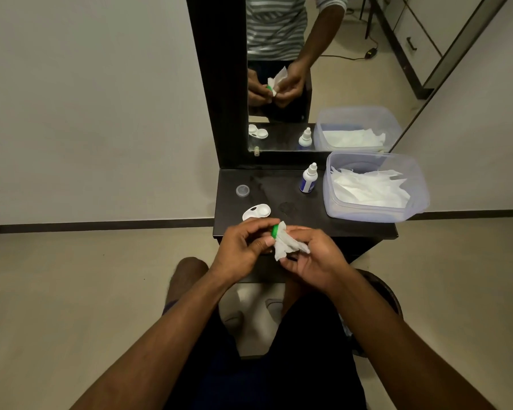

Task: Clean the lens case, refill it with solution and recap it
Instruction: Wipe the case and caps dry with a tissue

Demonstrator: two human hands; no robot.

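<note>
My left hand pinches the green cap by its rim at frame centre, open side turned right so the tissue can get in. My right hand holds the crumpled tissue and pushes it against the cap, fingers curled round it; likely wiping the inside dry. Both hands held just off the near edge of the table, close to me.

Lens case lies on the table just above my left hand, white, both wells uncapped and facing up, probably left flat to wait for the refill. Clear cap sits apart, upper left of the case. Solution bottle stands upright and capped, centre right, beside the plastic tub of spare tissues, within easy reach.

Hard to tell: inside of the green cap is covered by tissue and fingers. Can't see whether the wells are wet or dry. Bottle label unreadable. The mirror at the top repeats the hands, too small to add detail.
</note>
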